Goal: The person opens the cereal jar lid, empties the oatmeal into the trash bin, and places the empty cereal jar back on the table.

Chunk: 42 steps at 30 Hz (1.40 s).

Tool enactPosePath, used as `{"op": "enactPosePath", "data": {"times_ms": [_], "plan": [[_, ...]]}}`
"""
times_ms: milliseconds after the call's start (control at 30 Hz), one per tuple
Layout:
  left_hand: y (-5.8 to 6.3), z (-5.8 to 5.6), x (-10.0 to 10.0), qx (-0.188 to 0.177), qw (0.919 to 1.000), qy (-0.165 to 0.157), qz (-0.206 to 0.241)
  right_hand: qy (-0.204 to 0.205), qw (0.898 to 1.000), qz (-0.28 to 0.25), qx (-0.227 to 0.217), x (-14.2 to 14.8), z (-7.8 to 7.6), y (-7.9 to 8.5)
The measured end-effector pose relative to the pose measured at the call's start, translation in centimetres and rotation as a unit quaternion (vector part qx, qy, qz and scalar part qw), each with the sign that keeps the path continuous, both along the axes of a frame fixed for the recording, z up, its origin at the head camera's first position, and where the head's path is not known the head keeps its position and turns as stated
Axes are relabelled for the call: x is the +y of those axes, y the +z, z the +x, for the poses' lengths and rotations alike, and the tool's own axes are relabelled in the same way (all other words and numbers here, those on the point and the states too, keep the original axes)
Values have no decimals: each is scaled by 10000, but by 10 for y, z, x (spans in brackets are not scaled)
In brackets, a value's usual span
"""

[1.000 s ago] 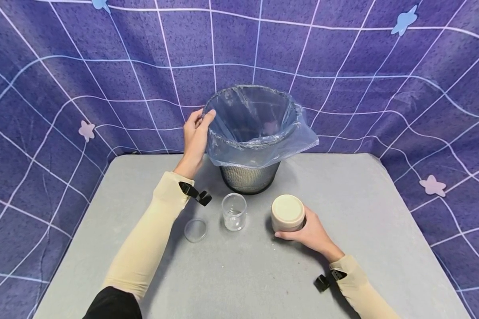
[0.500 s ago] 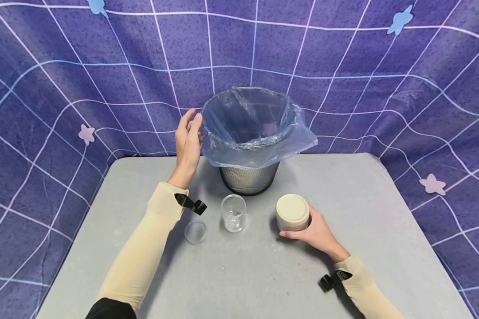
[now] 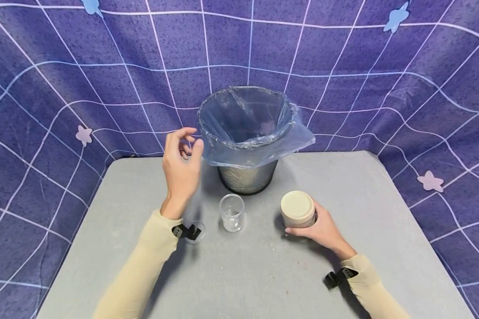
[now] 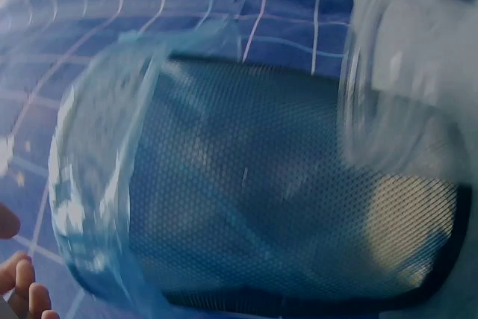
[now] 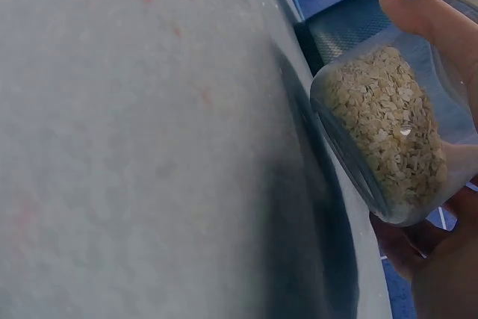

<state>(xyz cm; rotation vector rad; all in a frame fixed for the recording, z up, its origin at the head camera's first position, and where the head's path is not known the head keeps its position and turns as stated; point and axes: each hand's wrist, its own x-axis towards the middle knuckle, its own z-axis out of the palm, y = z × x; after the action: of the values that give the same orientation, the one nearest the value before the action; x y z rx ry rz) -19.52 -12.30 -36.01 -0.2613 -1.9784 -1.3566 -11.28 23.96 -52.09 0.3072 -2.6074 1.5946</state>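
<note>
My right hand (image 3: 325, 228) grips a clear jar (image 5: 388, 125) of oat flakes, topped by a cream lid (image 3: 297, 205). The jar sits at or just above the table; I cannot tell which. My left hand (image 3: 181, 170) hangs in the air with loosely bent fingers and holds nothing. Just right of it stands a mesh wastebasket (image 3: 248, 179), lined with a blue plastic bag (image 3: 227, 155) folded over its rim. Between the hands, a clear cup (image 3: 232, 215) stands upright. A clear round lid (image 3: 201, 236) lies flat beside the cup, partly hidden by the left wrist camera.
The grey table (image 3: 239, 283) has a few small specks on it. A purple curtain (image 3: 343, 88) with a grid pattern hangs behind it and at both sides. The wastebasket stands at the table's back edge, its bag flaring to the right.
My left hand has let go of the wastebasket's rim and moved left and down, toward me. My right hand has shifted slightly right with the jar. The wastebasket and cup stay put.
</note>
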Motion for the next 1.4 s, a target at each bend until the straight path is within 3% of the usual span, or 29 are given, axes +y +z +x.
{"op": "enactPosePath", "data": {"times_ms": [133,367,600,867,1133,1400], "plan": [[-4,23,16,394,9956,-396,-756,13,9999,137,74,4,-2,2],[-7,58,46,787,9752,-1312,-1596,77,9991,334,245,7,-6,12],[-21,81,81,481,9529,-2009,-2221,-52,9975,582,407,9,-10,18],[-43,78,114,11,9323,-2260,-2825,-32,9955,789,517,11,-13,23],[-59,66,140,-355,9278,-2274,-2937,13,9950,853,515,10,-12,28],[-76,54,158,-643,9170,-2235,-3240,31,9951,885,447,11,-12,28]]}}
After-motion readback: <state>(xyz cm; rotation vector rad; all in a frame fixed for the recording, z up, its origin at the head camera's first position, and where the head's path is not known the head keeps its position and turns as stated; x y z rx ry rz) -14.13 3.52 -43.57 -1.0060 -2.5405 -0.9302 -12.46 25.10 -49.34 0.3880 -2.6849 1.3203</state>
